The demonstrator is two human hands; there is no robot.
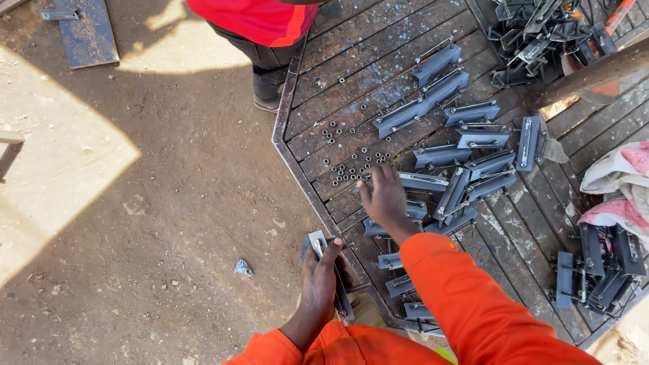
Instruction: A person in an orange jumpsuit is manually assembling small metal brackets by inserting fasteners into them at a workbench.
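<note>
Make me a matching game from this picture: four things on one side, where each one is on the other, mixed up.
1. left hand
2. right hand
3. nuts
4. cloth

a. scattered on the table's planks
b. at the table's right edge
c. gripping a grey bracket at the table's near edge
d. reaching over the planks beside the nuts

Pairs: 1-c, 2-d, 3-a, 4-b

An outdoor metal workshop; bare dirt ground (pixel 149 203) lies in sun and shade beside a rough steel-framed plank worktop (pixel 351 67). Grey metal brackets (pixel 439 88) and loose nuts (pixel 351 169) cover it.
</note>
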